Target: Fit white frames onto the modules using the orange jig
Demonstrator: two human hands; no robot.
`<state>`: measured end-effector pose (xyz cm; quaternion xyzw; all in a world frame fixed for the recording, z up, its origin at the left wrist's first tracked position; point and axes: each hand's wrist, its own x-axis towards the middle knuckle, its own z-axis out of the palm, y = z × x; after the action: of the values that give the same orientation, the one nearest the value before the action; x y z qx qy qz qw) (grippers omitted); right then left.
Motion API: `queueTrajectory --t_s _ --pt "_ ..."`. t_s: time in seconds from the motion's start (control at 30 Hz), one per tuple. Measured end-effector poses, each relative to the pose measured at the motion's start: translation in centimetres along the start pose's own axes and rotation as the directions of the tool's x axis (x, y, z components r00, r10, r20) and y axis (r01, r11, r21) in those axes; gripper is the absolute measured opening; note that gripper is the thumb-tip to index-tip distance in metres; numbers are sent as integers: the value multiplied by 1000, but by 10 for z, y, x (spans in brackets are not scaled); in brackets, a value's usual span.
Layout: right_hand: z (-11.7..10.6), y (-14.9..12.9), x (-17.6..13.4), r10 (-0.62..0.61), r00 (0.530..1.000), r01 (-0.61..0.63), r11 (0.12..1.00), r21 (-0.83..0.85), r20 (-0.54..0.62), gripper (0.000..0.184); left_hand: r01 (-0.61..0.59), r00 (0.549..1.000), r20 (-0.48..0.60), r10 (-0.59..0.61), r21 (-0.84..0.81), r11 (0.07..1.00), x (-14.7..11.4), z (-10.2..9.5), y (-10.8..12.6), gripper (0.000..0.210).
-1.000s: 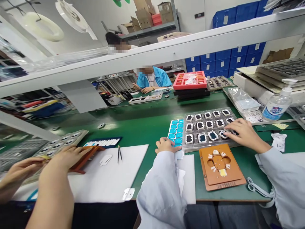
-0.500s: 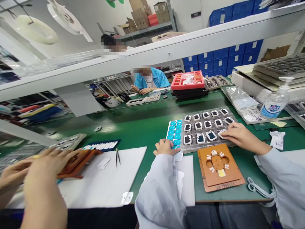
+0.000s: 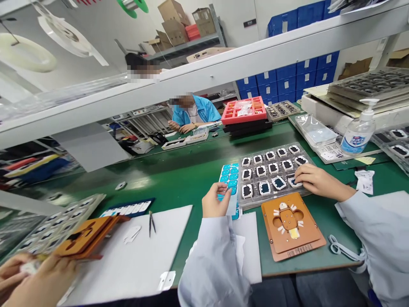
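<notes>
Both hands sit largely cut off at the bottom-left corner: left hand (image 3: 11, 273) pinches a small pale, blurred part (image 3: 28, 267); right hand (image 3: 44, 279) grip indeterminate, beside the orange-brown hinged fixture plate (image 3: 83, 236); white paper sheet (image 3: 134, 251) covers the green bench mat (image 3: 179, 179).

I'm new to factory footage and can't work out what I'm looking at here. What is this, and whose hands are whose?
There is no machine here. One camera sits on a worker's head and looks down at a green bench. The two white-sleeved arms are that worker's own. The left hand holds up a sheet of blue stickers. The right hand rests its fingertips on a clear tray of small dark parts; whether it grips one is unclear. In front lies an orange-brown jig, with tweezers on white paper. The bare hands at lower left belong to a neighbour.
</notes>
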<state>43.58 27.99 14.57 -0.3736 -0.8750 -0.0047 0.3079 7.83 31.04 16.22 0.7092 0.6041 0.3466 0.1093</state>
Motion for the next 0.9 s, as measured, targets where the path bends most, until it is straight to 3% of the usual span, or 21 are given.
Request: queueTrajectory --t_s 0.07,0.13,0.2,0.27,0.3,0.37,0.43,0.53,0.7,0.83,0.9 --pt "1 2 0 31 1000 -31 999 -25 5 31 -124 992 -45 122 -42 991 -3 0 13 14" --pt "0 1 1 52 999 -52 998 -30 3 32 -340 940 -75 333 -110 934 -10 5 28 16" --pt "-2 -2 2 55 998 -55 998 12 -2 34 -615 787 -104 609 -210 760 -20 14 43 18" --pt "-3 -6 4 60 998 -59 997 57 -4 29 -772 611 -110 784 -304 558 -29 26 55 22" --pt "-3 -8 4 73 997 -73 996 59 -3 25 -797 556 -94 826 -345 497 -34 31 60 22" --pt "-1 -10 5 126 992 -126 992 27 0 24 -800 493 -54 868 -421 428 -40 40 66 20" --pt "2 -10 6 178 984 -178 984 -17 1 22 -780 467 -28 884 -485 396 -43 45 69 18" --pt "4 -5 5 253 967 -255 963 -88 -32 22 -747 464 -49 884 -558 361 -45 49 68 17" --pt "2 7 0 463 874 -485 812 -326 -146 35 -759 486 -71 871 -528 381 -46 51 68 19" --pt "2 14 -3 492 870 -469 807 -357 -32 44 -771 436 2 900 -514 375 -47 50 70 17" --pt "4 16 -4 487 873 -476 832 -285 -38 44 -735 447 71 892 -539 412 -47 49 71 17"
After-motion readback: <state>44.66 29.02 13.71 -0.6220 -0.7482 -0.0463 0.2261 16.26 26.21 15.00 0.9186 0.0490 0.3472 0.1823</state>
